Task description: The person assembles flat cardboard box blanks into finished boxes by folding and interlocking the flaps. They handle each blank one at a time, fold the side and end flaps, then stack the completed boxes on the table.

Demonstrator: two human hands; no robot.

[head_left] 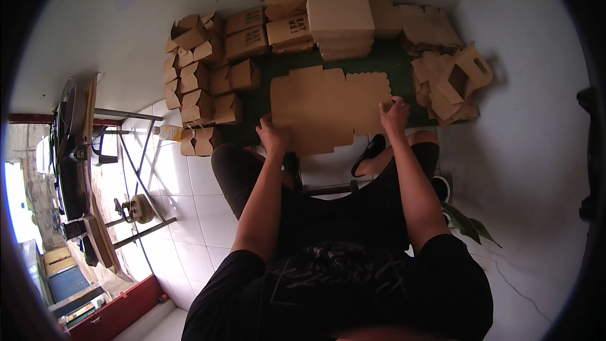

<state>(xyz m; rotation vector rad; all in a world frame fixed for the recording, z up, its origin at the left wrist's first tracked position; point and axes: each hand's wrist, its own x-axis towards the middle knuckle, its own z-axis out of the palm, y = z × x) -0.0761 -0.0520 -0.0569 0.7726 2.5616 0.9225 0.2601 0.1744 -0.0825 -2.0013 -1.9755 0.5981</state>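
As the left hand (273, 136) and right hand (395, 115) gripped its opposite edges, the cardboard blank (322, 104) seemed light, stiff yet creasable, best held there.

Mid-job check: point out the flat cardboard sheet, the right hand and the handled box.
Flat cardboard sheet (322, 107): head view, middle of its face.
Right hand (395, 115): head view, back of the hand.
Handled box (469, 68): head view, panel beside the handle slot.

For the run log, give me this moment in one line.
cardboard blank: unfolded; left hand: at left edge; right hand: at right edge
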